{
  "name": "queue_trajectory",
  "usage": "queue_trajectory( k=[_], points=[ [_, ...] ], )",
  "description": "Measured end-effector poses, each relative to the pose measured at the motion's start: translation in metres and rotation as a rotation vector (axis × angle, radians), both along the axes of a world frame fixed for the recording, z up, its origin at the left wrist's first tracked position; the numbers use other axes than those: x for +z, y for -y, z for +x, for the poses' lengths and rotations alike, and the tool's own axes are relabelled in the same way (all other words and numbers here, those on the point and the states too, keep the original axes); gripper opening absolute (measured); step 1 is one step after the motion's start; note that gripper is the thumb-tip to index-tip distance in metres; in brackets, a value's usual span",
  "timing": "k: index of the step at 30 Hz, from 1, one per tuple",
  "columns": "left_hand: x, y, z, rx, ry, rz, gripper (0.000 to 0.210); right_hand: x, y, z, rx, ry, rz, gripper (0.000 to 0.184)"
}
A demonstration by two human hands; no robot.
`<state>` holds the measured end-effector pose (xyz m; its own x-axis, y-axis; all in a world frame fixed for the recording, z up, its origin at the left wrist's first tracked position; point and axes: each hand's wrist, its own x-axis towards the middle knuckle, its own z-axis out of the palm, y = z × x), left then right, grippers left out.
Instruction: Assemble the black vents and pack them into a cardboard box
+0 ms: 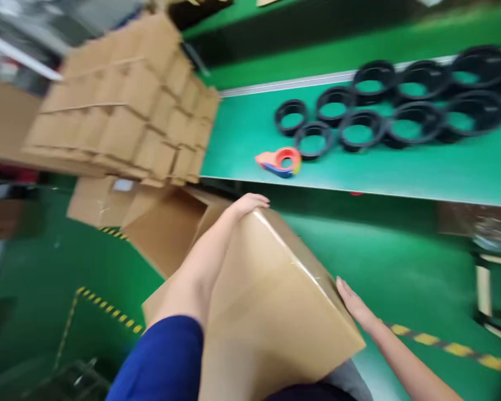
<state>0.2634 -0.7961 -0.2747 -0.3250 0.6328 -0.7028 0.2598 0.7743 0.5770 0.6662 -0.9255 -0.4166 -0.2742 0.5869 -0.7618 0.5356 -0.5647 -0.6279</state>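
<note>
A large cardboard box (267, 301) is held tilted against my body, with a shiny strip of clear tape along one edge. My left hand (250, 204) reaches across it and grips its far upper corner, fingers curled over the edge. Pressed to the box's right side is my right hand (353, 301), whose fingertips are partly hidden behind the cardboard. The box's underside is out of sight. Just beyond my left hand, an orange and blue tape dispenser (284, 161) lies near the front edge of the green workbench (242, 145).
Several black rings (361, 129) stand in two rows on the bench. At left rises a stack of small cardboard boxes (125, 106). Below it an open carton (167, 228) sits on the green floor, near yellow-black tape (108, 306). A frame stool (484, 289) stands at right.
</note>
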Motion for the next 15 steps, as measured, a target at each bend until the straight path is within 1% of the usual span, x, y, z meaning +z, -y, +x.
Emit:
queue_trajectory(
  k=[1, 2, 3, 4, 5, 6, 8, 9, 10, 11, 14, 15],
  points=[
    [-0.023, -0.012, 0.002, -0.022, 0.055, -0.028, 0.024, 0.017, -0.001, 0.018, -0.039, 0.042, -0.026, 0.101],
    [-0.04, -0.018, 0.003, -0.031, 0.09, -0.051, 0.027, 0.034, -0.002, 0.026, -0.043, 0.031, -0.034, 0.096],
    [-0.05, -0.02, 0.001, -0.033, 0.113, -0.069, 0.031, 0.05, -0.002, 0.027, -0.017, -0.018, -0.018, 0.089],
    [-0.056, -0.019, -0.003, -0.026, 0.123, -0.081, 0.034, 0.063, -0.001, 0.021, 0.03, -0.085, 0.014, 0.081],
    [-0.058, -0.016, -0.007, -0.015, 0.124, -0.088, 0.036, 0.074, -0.001, 0.013, 0.089, -0.142, 0.026, 0.077],
    [-0.058, -0.011, -0.011, -0.002, 0.116, -0.091, 0.037, 0.08, -0.001, 0.002, 0.135, -0.172, 0.009, 0.077],
    [-0.056, -0.005, -0.015, 0.025, 0.096, -0.089, 0.039, 0.082, -0.006, -0.021, 0.196, -0.182, -0.109, 0.083],
    [-0.056, -0.003, -0.015, 0.035, 0.09, -0.085, 0.04, 0.079, -0.011, -0.032, 0.214, -0.177, -0.169, 0.087],
    [-0.056, -0.003, -0.015, 0.042, 0.088, -0.08, 0.042, 0.075, -0.018, -0.044, 0.219, -0.177, -0.196, 0.089],
    [-0.057, -0.003, -0.014, 0.045, 0.088, -0.074, 0.043, 0.07, -0.026, -0.056, 0.214, -0.187, -0.178, 0.089],
    [-0.061, -0.003, -0.013, 0.042, 0.087, -0.056, 0.044, 0.059, -0.05, -0.091, 0.187, -0.287, -0.025, 0.084],
    [-0.062, -0.002, -0.013, 0.036, 0.082, -0.051, 0.043, 0.057, -0.056, -0.101, 0.197, -0.334, -0.024, 0.082]
  ],
)
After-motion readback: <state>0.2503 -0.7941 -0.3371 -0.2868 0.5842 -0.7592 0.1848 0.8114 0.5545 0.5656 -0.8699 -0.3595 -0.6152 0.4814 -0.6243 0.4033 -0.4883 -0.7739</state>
